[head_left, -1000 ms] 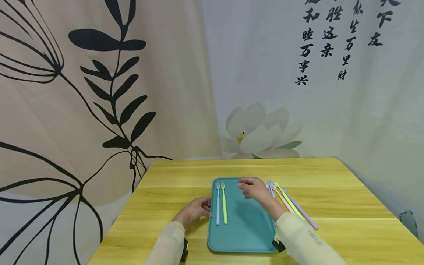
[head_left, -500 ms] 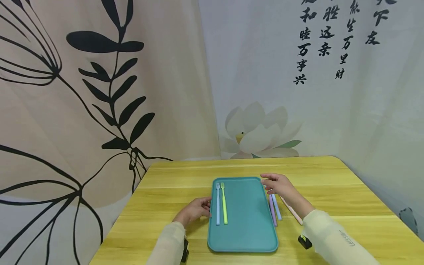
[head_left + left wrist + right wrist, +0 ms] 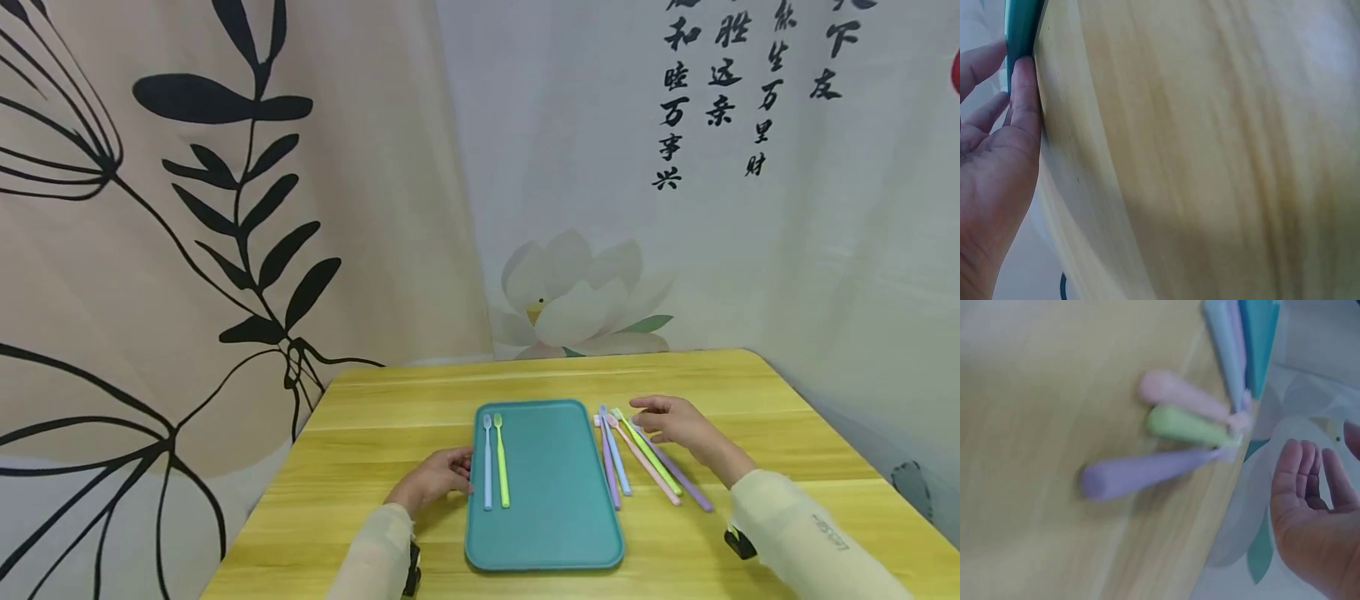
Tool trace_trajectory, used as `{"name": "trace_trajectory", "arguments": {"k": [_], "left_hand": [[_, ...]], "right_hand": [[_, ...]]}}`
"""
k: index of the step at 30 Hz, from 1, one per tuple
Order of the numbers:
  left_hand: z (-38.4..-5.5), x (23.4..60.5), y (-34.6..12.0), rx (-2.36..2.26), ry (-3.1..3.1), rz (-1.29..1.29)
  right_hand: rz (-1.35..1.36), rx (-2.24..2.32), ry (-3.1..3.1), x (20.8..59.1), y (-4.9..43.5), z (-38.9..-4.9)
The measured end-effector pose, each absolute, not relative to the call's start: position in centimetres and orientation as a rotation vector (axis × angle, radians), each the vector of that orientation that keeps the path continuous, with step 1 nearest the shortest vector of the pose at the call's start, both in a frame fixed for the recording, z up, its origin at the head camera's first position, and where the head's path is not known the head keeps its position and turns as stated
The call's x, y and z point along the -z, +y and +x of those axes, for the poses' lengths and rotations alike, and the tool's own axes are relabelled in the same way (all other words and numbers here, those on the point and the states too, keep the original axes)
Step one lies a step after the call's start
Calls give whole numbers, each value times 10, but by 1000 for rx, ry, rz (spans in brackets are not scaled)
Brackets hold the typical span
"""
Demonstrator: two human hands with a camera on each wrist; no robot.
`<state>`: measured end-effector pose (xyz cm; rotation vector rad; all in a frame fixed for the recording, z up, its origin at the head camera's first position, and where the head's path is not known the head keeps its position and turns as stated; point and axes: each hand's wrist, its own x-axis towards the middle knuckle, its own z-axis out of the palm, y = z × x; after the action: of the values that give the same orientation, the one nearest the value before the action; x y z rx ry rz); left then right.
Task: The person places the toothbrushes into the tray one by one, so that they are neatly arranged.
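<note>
A teal tray (image 3: 558,533) lies on the wooden table, and my left hand (image 3: 433,481) holds its left edge. Seen from the left wrist, fingertips (image 3: 1024,78) meet the tray's rim (image 3: 1022,28) from both sides. Near the tray's left side lie a blue toothbrush (image 3: 487,467) and a green toothbrush (image 3: 502,467), parallel, heads away from me. My right hand (image 3: 678,425) hovers with loose fingers and nothing in them, beside the far ends of several toothbrushes right of the tray: purple (image 3: 609,467), blue (image 3: 618,458), pink (image 3: 652,467), green (image 3: 1185,427) and another purple (image 3: 1141,474).
The toothbrushes on the right fan out on the table (image 3: 787,500), their heads bunched together at the far end. A printed curtain (image 3: 390,208) hangs right behind the table's back edge.
My right hand has moved from over the tray to the right, past the tray's edge and the toothbrush pile. The left hand keeps its place at the tray's left edge.
</note>
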<state>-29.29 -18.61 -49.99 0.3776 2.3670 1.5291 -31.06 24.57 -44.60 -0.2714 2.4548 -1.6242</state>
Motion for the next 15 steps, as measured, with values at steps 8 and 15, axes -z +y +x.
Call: {"name": "trace_trajectory", "arguments": {"k": [8,15], "left_hand": [[-293,498,-190,-1537,2358,377],[-292,496,-187,-1539,2346,370]], "right_hand": [[-237,1564,2467,462,271,-312],[-336,1538,2399,473,293,-308]]}}
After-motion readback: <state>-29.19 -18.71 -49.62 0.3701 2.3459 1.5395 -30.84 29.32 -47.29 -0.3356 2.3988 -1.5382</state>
